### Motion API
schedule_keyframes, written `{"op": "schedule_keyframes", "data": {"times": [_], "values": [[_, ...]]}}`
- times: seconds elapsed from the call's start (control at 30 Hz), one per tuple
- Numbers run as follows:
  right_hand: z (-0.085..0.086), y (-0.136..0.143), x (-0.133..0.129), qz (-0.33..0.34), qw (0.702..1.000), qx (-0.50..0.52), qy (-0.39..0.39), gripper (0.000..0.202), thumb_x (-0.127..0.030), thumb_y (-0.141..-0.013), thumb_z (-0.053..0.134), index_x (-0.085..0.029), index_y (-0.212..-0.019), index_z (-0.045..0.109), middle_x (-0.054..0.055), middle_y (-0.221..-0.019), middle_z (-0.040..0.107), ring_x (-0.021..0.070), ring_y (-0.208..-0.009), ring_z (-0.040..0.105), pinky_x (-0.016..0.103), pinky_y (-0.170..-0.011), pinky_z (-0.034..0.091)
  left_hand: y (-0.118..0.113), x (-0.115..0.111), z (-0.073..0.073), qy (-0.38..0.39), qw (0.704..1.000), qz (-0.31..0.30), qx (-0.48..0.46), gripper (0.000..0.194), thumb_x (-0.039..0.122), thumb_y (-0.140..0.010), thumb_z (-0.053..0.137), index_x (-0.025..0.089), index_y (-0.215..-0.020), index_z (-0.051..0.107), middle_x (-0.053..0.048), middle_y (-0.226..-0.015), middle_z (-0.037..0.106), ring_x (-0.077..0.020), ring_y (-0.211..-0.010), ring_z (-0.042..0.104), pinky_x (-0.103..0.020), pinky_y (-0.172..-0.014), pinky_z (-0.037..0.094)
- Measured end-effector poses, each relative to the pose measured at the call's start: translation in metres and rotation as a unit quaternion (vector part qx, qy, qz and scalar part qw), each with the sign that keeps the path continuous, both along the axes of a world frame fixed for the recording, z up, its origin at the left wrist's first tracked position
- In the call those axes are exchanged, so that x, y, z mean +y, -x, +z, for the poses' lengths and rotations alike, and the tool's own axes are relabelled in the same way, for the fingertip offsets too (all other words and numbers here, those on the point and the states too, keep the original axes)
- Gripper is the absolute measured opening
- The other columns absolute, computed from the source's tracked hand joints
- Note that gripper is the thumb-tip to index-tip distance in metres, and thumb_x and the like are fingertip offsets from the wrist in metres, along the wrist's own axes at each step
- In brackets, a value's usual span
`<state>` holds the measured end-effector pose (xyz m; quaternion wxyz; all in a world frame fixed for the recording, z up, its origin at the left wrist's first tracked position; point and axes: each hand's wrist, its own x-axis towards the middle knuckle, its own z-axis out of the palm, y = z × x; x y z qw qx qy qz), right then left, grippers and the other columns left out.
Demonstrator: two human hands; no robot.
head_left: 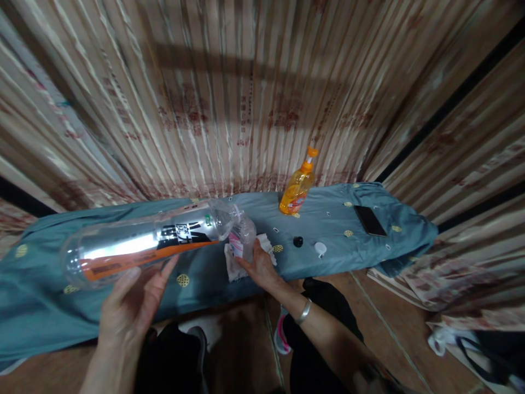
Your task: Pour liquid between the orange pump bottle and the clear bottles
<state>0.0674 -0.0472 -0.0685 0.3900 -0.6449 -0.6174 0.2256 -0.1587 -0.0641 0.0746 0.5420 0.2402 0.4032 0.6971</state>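
My left hand (135,298) is closed around the underside of a large clear plastic bottle (143,243) with a silver, black and orange label. The large bottle lies nearly level in the air, its neck pointing right. With my right hand (262,267) I grip a smaller clear plastic bottle (246,232), which has a bit of pink label. The two bottle necks are close together; whether they touch I cannot tell. Under the small bottle is a whitish cloth (234,269). A black cap (298,241) and a white cap (320,249) lie to the right.
An orange pump bottle (294,192) stands at the back of the bench, which is covered with a blue-green cloth (336,219). A dark phone (369,220) lies at the right. Behind hangs a striped curtain (221,109). My legs are close to the front edge.
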Motion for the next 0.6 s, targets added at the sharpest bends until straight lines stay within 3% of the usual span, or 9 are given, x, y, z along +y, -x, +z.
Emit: {"op": "schedule_keyframes", "data": {"times": [0.13,0.27,0.43,0.6], "values": [[-0.0031,0.0,0.0012,0.001,1.0,-0.002,-0.016,0.061,-0.032,-0.083,0.074,-0.015,-0.138,0.055,0.013,-0.12,0.075,0.0316,-0.111,0.073,0.045,-0.097,0.061,-0.0007,0.0004,0.0,-0.004,1.0,-0.002,0.005,0.049,0.035,-0.035,0.098,0.028,-0.074,0.069,0.006,-0.103,0.078,-0.0308,-0.128,0.057,-0.058,-0.12,0.037],[-0.0054,0.0,0.0021,0.003,0.999,-0.008,-0.031,0.064,-0.031,-0.081,0.076,-0.01,-0.138,0.055,0.017,-0.117,0.075,0.0332,-0.109,0.074,0.043,-0.093,0.063,-0.001,-0.0004,0.0002,0.002,1.0,0.001,0.003,0.051,0.035,-0.034,0.098,0.028,-0.074,0.068,0.007,-0.096,0.078,-0.0319,-0.131,0.055,-0.06,-0.123,0.032],[-0.0081,0.0,0.0029,-0.001,0.999,-0.017,-0.033,0.065,-0.032,-0.082,0.076,-0.012,-0.139,0.053,0.014,-0.117,0.076,0.0331,-0.109,0.074,0.044,-0.094,0.062,0.0007,-0.0012,0.0004,0.002,1.0,-0.001,0.0,0.047,0.032,-0.038,0.095,0.03,-0.076,0.068,0.009,-0.087,0.077,-0.0324,-0.134,0.052,-0.061,-0.125,0.03],[-0.0082,-0.0015,0.0027,0.007,0.998,-0.018,-0.053,0.062,-0.035,-0.083,0.076,-0.015,-0.138,0.054,0.012,-0.116,0.075,0.0321,-0.108,0.074,0.043,-0.091,0.063,0.0014,-0.002,0.0005,-0.005,1.0,-0.005,0.011,0.038,0.027,-0.046,0.089,0.03,-0.077,0.068,0.009,-0.098,0.077,-0.0333,-0.132,0.054,-0.061,-0.114,0.048]]}}
